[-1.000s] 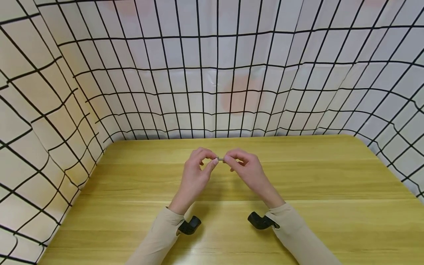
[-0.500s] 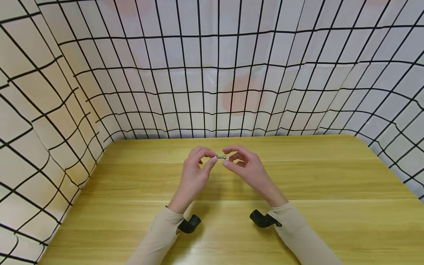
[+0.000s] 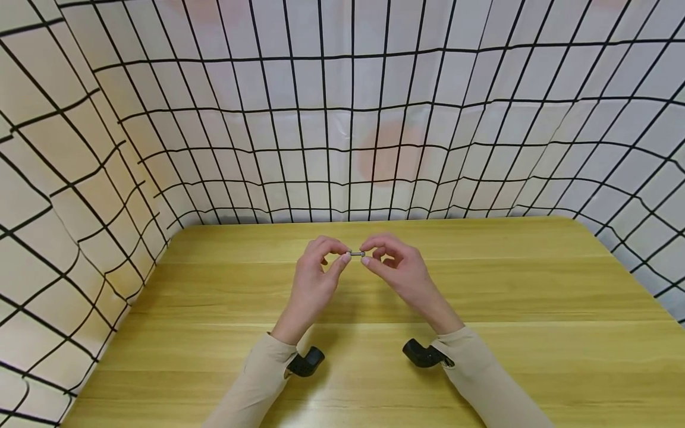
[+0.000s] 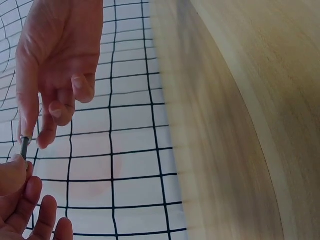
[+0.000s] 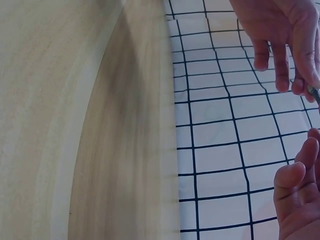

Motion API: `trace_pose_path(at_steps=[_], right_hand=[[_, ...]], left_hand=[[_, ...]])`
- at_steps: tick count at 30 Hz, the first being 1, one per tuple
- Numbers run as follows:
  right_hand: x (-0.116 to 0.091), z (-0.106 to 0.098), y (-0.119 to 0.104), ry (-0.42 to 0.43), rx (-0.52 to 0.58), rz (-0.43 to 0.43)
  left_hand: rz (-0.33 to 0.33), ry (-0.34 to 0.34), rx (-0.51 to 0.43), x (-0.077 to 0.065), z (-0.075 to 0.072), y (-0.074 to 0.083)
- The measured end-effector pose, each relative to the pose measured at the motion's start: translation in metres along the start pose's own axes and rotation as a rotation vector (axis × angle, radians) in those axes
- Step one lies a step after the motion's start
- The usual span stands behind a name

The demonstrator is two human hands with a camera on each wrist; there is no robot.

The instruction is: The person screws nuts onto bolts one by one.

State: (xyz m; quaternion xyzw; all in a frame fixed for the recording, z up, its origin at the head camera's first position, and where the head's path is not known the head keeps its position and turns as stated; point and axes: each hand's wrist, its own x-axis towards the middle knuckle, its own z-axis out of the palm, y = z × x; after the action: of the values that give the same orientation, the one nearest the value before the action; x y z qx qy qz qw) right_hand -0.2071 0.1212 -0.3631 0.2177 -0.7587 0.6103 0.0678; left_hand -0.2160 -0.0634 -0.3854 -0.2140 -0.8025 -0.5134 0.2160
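Note:
A small metal bolt (image 3: 356, 254) is held level above the table, between the two hands. My left hand (image 3: 314, 273) pinches its left end between thumb and forefinger; a small wider metal bit shows at those fingertips. On the right, my right hand (image 3: 398, 264) has thumb and forefinger closed on the bolt's head. The left wrist view has the bolt (image 4: 24, 149) between the right hand (image 4: 60, 55) at top and the left hand (image 4: 20, 200) below. In the right wrist view the frame edge cuts off the bolt (image 5: 314, 93), beside the left hand (image 5: 280, 35); the right hand (image 5: 302, 195) is below.
A wooden table (image 3: 508, 279) lies under both arms. White cloth with a black grid (image 3: 342, 137) stands behind it and along both sides. Black camera mounts (image 3: 306, 362) stick out from the sleeve cuffs.
My right thumb and forefinger held the bolt's head a second ago, spread apart off it half a second ago, and now close on it again. The left hand keeps its pinch.

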Motion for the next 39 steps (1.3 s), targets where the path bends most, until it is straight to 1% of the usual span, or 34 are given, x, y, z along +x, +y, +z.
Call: trace_pose_path(at_steps=[6,11,16,20,24,28,34,39], right_hand=[[0.0001,0.0005,0.0020,-0.005,0.026,0.011],[0.0004,0.0002,0.0038,-0.015,0.035,0.005],[0.0005,-0.0010,0.0057,-0.036,0.006,-0.001],[0.0009,-0.0016,0.0047,-0.042,-0.026,0.012],[0.0008,-0.0020,0.0017,-0.035,-0.027,0.006],[-0.0005,-0.0023,-0.0014,-0.024,-0.035,-0.058],[-0.0001,-0.0015,-0.0029,-0.036,-0.105,-0.189],[0.0005,-0.0002,-0.0011,-0.017,-0.140,-0.217]], left_hand=[[0.021,0.002,-0.014,-0.0011,0.0007,0.0002],[0.035,-0.019,-0.031,-0.0019,0.0016,0.0013],[0.035,-0.029,-0.037,-0.0022,0.0025,0.0027],[0.030,-0.012,-0.030,-0.0020,0.0026,0.0027],[0.025,-0.002,-0.024,-0.0015,0.0020,0.0026],[0.022,-0.006,-0.017,-0.0016,0.0016,0.0019],[0.004,-0.005,-0.027,-0.0013,0.0003,0.0017],[-0.007,-0.017,-0.033,-0.0010,0.0001,0.0018]])
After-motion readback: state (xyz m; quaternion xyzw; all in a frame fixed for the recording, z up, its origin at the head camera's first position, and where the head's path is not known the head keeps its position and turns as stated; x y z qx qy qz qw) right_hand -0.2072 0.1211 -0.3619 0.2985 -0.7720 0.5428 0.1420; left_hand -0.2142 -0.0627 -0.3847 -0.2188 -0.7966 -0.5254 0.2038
